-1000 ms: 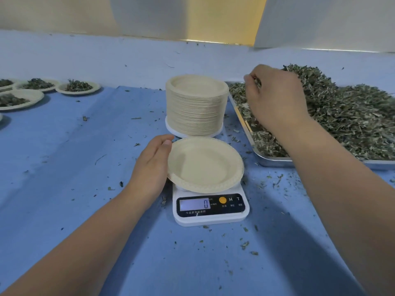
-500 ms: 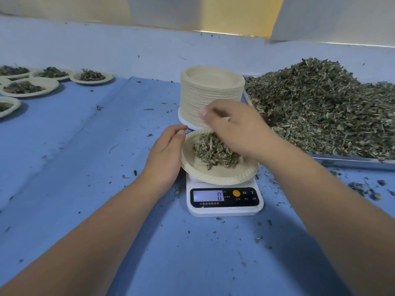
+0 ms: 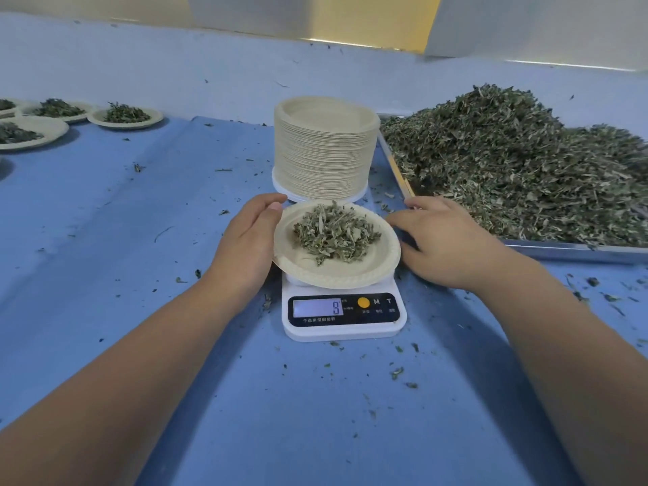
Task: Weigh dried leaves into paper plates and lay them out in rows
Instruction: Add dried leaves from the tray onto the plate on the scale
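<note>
1. The paper plate [image 3: 354, 275] sits on top of the scale [image 3: 343, 329]. It is round, shallow and pale beige, with a finely crimped rim that overhangs the platform.
2. A loose mound of dried leaves [image 3: 335, 235] lies in the plate's well. It is grey-green, crumpled and stalky, and sits toward the far side.
3. The scale is a smooth white plastic slab with rounded corners. It has a black front panel, an orange round button and a lit display showing a single digit, too blurred to read surely.
4. The left hand [image 3: 249, 240] lies against the plate's left rim. Its fingers are together and only gently curved, and the thumb tip touches the far-left edge.
5. The right hand [image 3: 445, 243] rests palm down just beside the plate's right rim. Its fingers are relaxed, slightly spread and hold nothing.
6. Behind the scale stands a tall stack of plates [image 3: 324, 152], its side finely ribbed.
7. To the right, a shiny metal tray [image 3: 561, 249] holds a large, ragged heap of leaves [image 3: 519, 163].
8. At the far left, filled plates [image 3: 126, 117] lie in rows.
9. A matte blue cloth [image 3: 140, 240] covers the surface, flecked with leaf crumbs.
</note>
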